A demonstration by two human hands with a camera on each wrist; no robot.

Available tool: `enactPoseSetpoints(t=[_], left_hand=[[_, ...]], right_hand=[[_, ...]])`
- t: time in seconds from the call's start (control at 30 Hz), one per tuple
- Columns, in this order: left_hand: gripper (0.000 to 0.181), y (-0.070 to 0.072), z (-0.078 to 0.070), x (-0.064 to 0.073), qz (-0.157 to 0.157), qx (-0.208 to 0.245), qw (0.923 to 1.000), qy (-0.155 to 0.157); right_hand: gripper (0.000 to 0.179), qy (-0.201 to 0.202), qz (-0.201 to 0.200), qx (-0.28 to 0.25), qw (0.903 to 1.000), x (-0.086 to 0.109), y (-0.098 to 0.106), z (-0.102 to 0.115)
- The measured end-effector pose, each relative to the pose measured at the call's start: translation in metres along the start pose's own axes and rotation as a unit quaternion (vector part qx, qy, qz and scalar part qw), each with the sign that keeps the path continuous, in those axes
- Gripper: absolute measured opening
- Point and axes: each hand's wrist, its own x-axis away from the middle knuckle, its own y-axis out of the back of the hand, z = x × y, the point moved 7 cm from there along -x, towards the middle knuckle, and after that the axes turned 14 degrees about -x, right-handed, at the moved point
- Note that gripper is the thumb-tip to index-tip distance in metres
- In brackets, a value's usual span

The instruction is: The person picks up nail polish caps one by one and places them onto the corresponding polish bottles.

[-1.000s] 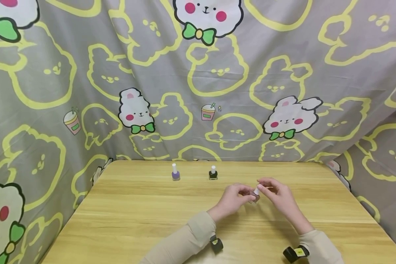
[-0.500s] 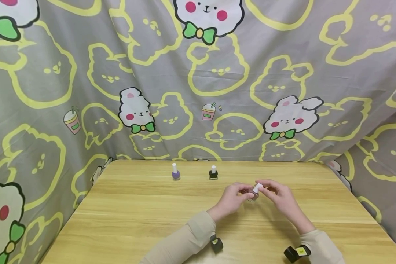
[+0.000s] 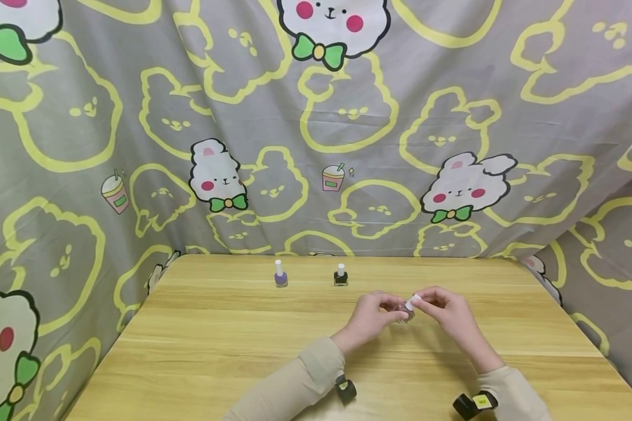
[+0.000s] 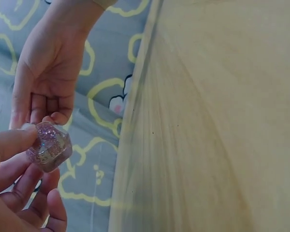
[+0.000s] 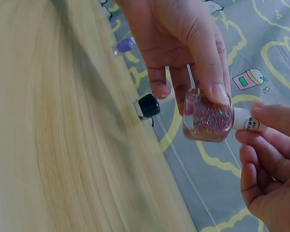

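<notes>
Between my hands is a nail polish bottle of clear glass with pinkish-purple glitter polish and a white cap. My left hand pinches the glass body between thumb and fingers. With thumb and fingertips my right hand grips the cap, which points up and to the right in the head view. The cap sits at the bottle's neck in the right wrist view. Seen from the left wrist, the glittery base of the bottle faces the camera, and the cap is hidden.
Two more nail polish bottles stand toward the back of the wooden table: a purple one on the left and a black one nearer the hands. A patterned grey curtain hangs behind the table's far edge.
The right hand and white cap shift and turn slightly, the cap tilting a little differently against the bottle. The left hand keeps its hold with barely any movement. Both standing bottles stay put.
</notes>
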Motion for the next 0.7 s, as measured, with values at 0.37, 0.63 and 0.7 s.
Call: enactPoseSetpoints(t=[0.37,0.63,0.7], left_hand=[[0.025,0.0021,-0.0019,0.0019,-0.030,0.016,0.9994,-0.004],[0.023,0.0019,-0.0026,0.0034,-0.048,0.012,0.9987,-0.010],[0.023,0.0019,-0.0033,0.0039,-0.052,0.009,0.9986,-0.012]], right_hand=[[0.029,-0.047,-0.039,-0.008,0.9981,0.0029,0.0016,-0.0045],[0.030,-0.051,-0.055,-0.028,0.9968,0.0049,-0.0001,0.0022],[0.030,-0.051,-0.057,-0.030,0.9966,0.0057,-0.0008,0.0029]])
